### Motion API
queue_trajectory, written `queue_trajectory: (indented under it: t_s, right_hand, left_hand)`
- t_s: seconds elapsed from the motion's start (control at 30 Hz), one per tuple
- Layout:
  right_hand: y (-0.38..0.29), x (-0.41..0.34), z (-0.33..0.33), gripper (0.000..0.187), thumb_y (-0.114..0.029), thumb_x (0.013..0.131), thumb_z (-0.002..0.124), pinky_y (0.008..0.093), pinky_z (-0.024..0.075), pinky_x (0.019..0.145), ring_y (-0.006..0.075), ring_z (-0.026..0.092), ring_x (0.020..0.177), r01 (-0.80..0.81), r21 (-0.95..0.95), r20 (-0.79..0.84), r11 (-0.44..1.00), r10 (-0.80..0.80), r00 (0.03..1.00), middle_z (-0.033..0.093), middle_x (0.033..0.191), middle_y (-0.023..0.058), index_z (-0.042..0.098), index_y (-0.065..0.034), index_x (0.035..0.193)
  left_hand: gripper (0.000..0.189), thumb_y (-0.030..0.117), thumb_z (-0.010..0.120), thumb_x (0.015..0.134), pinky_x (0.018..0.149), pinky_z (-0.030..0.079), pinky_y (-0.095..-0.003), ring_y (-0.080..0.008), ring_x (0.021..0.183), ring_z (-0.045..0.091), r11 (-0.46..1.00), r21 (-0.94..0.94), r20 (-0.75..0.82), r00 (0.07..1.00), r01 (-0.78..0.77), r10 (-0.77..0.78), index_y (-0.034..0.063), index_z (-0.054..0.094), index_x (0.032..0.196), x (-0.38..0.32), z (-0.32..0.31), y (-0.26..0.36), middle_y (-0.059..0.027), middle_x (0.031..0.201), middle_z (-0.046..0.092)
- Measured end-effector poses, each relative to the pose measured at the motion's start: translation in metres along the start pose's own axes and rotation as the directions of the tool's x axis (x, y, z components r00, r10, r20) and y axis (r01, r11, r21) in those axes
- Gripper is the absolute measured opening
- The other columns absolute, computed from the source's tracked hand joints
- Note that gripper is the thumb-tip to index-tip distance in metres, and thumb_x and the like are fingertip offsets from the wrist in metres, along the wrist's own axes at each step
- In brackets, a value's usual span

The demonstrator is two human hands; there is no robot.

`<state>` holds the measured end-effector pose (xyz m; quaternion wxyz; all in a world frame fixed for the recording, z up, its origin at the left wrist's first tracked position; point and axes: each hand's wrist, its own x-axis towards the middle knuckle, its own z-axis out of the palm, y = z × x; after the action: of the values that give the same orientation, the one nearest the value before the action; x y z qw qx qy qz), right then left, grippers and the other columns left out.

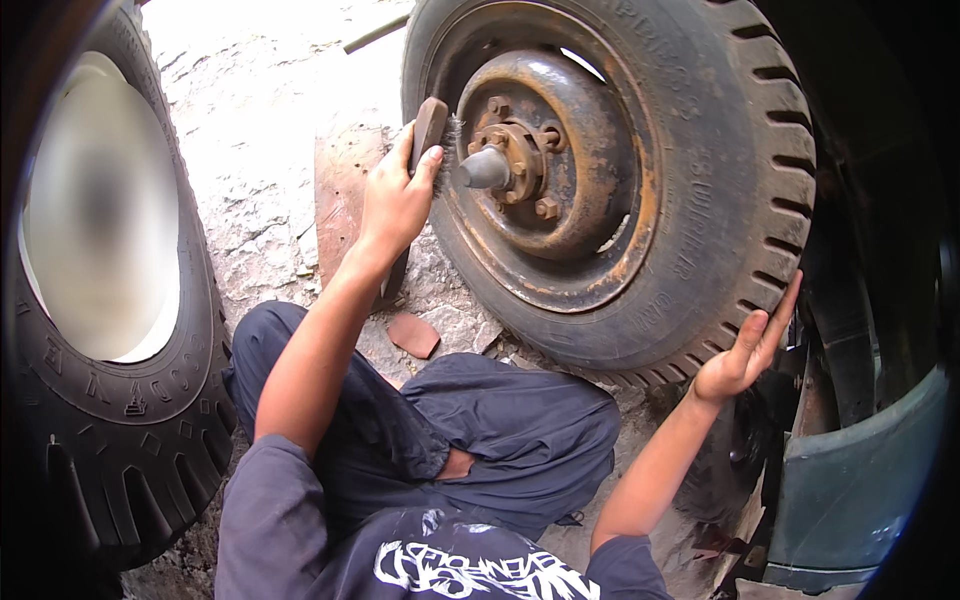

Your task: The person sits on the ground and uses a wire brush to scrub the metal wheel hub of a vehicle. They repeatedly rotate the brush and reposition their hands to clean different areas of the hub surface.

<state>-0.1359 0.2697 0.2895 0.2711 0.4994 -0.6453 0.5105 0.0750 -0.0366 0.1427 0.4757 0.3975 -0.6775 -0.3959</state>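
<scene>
My left hand grips the wooden back of a wire brush. The brush's bristles face right, beside the hub end of a mounted truck wheel. That wheel has a rusty steel rim and a worn black tyre with raised lettering. At its centre a grey hub cap sticks out, ringed by rusty bolts and nuts. My right hand lies flat against the tyre's tread at the lower right, thumb apart from the fingers and holding nothing. Whether the bristles touch the rim, I cannot tell.
Another tyre with a pale, blurred centre stands at my left. A rusty metal plate and a reddish flat piece lie on rough stone ground. A dark green vehicle panel curves along my right side. My bent legs are below the wheel.
</scene>
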Motion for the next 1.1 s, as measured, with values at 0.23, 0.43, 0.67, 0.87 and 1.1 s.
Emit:
queue_trajectory:
  t_s: [0.23, 0.43, 0.67, 0.87, 1.1]
  right_hand:
    - [0.0, -0.001, -0.001, 0.065, -0.038, 0.116, 0.042, 0.0435, 0.0331, 0.126, 0.0309, 0.043, 0.151, 0.009, -0.01, 0.025, 1.0, -0.009, 1.0, 0.039, 0.168, 0.0211, 0.034, 0.003, 0.166]
    - [-0.019, -0.019, 0.007, 0.053, -0.012, 0.108, 0.057, 0.049, 0.035, 0.125, 0.0369, 0.05, 0.145, 0.295, -0.446, -0.157, 0.845, -0.399, 0.903, 0.049, 0.155, 0.0268, 0.046, 0.0112, 0.154]
    - [-0.05, -0.211, 0.106, 0.046, -0.016, 0.1, 0.068, 0.0389, 0.0584, 0.092, 0.0271, 0.074, 0.097, -0.3, 0.174, 0.365, 0.938, 0.222, 0.904, 0.072, 0.122, 0.0183, 0.061, 0.0018, 0.142]
    - [-0.04, -0.278, 0.116, 0.075, -0.034, 0.104, 0.07, 0.0355, 0.056, 0.095, 0.0209, 0.073, 0.106, -0.737, 0.291, 0.641, 0.61, 0.448, 0.624, 0.068, 0.132, 0.0178, 0.039, 0.0, 0.164]
    - [-0.051, -0.218, 0.124, 0.062, -0.028, 0.104, 0.072, 0.0425, 0.0555, 0.094, 0.0306, 0.072, 0.105, -0.606, 0.011, 0.565, 0.795, 0.495, 0.66, 0.07, 0.12, 0.0232, 0.049, 0.001, 0.154]
  left_hand:
    - [0.054, 0.029, 0.057, 0.107, 0.091, 0.049, -0.039, -0.0301, 0.107, 0.064, 0.95, -0.269, 0.028, 0.988, 0.156, -0.154, 0.0027, 0.054, 0.155, -0.009, 0.009, -0.022, -0.0214, 0.126, 0.071]
    - [0.054, 0.026, 0.053, 0.108, 0.055, 0.05, -0.0279, -0.0099, 0.068, 0.062, 0.914, -0.383, 0.035, 0.99, 0.136, -0.133, 0.0027, 0.052, 0.157, -0.02, 0.01, -0.007, -0.0085, 0.105, 0.074]
    - [0.041, 0.017, 0.067, 0.107, 0.083, 0.058, -0.0313, -0.0139, 0.102, 0.069, 0.775, -0.613, 0.115, 0.988, 0.153, -0.105, -0.0029, 0.056, 0.14, -0.047, 0.006, 0.011, -0.0106, 0.118, 0.07]
    - [0.045, 0.017, 0.075, 0.103, 0.081, 0.054, -0.027, -0.0107, 0.098, 0.067, 0.724, -0.558, 0.365, 0.904, 0.405, -0.225, -0.0008, 0.053, 0.139, -0.113, -0.005, -0.011, -0.0076, 0.114, 0.073]
    - [0.048, 0.022, 0.083, 0.097, 0.084, 0.06, -0.0322, -0.0144, 0.097, 0.073, 0.842, -0.438, 0.397, 0.908, 0.314, -0.132, -0.0012, 0.058, 0.131, -0.119, 0.014, -0.003, -0.0134, 0.108, 0.078]
